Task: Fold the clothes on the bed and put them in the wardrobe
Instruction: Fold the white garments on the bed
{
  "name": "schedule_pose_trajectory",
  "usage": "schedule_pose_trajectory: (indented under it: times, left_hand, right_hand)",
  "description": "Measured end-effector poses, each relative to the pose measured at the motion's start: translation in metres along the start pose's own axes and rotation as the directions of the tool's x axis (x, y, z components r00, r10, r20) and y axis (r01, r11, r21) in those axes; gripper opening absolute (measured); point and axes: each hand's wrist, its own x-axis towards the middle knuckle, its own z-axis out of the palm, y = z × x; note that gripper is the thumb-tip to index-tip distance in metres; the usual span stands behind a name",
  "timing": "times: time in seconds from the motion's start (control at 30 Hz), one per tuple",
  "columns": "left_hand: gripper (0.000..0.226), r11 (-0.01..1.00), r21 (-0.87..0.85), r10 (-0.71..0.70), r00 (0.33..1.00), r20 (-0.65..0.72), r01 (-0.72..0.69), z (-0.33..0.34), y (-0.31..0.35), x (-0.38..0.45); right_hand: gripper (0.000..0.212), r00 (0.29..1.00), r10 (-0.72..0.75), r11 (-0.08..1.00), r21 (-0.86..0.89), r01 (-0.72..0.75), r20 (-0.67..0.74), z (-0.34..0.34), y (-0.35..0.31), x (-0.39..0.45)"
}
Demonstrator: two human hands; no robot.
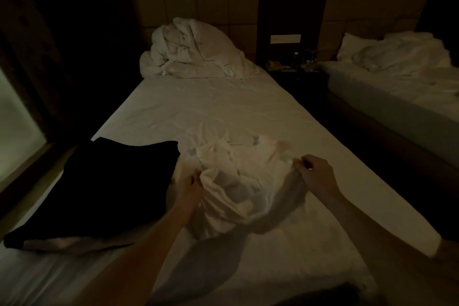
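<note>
A crumpled white garment lies in the middle of the bed, partly lifted off the sheet. My left hand pinches its left edge. My right hand pinches its right edge, and a fold of cloth hangs below that hand. To the left of the garment sits a folded dark garment on top of a lighter piece of cloth. The room is dim, so the white garment's shape is hard to make out.
A bunched white duvet is heaped at the head of the bed. A dark nightstand with small items stands between this bed and a second bed on the right. A window is at the left.
</note>
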Motion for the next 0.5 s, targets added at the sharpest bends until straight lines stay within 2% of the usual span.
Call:
schedule_pose_trajectory:
  times: [0.07, 0.1, 0.13, 0.23, 0.3, 0.33, 0.4, 0.5]
  left_hand:
    - [0.05, 0.945, -0.244, -0.191, 0.974, 0.124, 0.217, 0.003, 0.007, 0.026]
    - [0.051, 0.894, -0.323, -0.251, 0.945, 0.21, 0.31, 0.002, 0.01, 0.04]
    - [0.048, 0.874, -0.337, -0.253, 0.92, 0.298, 0.349, 0.0, 0.012, 0.053]
    - [0.031, 0.93, -0.201, -0.19, 0.869, 0.458, 0.309, -0.007, 0.016, 0.091]
    - [0.02, 0.944, -0.217, -0.103, 0.844, 0.527, 0.251, -0.009, 0.017, 0.122]
    - [0.024, 0.945, -0.226, -0.083, 0.84, 0.537, 0.238, -0.007, 0.018, 0.139]
    - [0.031, 0.958, -0.207, -0.079, 0.879, 0.471, 0.197, 0.001, 0.02, 0.173]
    - [0.044, 0.971, -0.193, -0.096, 0.971, 0.221, 0.14, 0.02, 0.011, 0.223]
  right_hand:
    - [0.027, 1.0, 0.029, 0.998, 0.049, -0.029, 0.008, 0.009, -0.006, 0.031]
    - [0.029, 0.999, 0.043, 0.996, 0.071, -0.045, 0.017, 0.014, -0.007, 0.048]
    - [0.031, 0.998, 0.057, 0.994, 0.095, -0.059, 0.024, 0.02, -0.008, 0.063]
    - [0.036, 0.991, 0.129, 0.955, 0.265, -0.133, 0.033, 0.039, -0.007, 0.11]
    - [0.037, 0.988, 0.155, 0.93, 0.332, -0.155, 0.028, 0.055, -0.002, 0.142]
    - [0.038, 0.987, 0.159, 0.925, 0.346, -0.156, 0.021, 0.064, 0.001, 0.158]
    - [0.039, 0.986, 0.169, 0.921, 0.356, -0.157, -0.002, 0.082, 0.009, 0.19]
    - [0.037, 0.979, 0.202, 0.924, 0.334, -0.186, -0.014, 0.117, 0.026, 0.232]
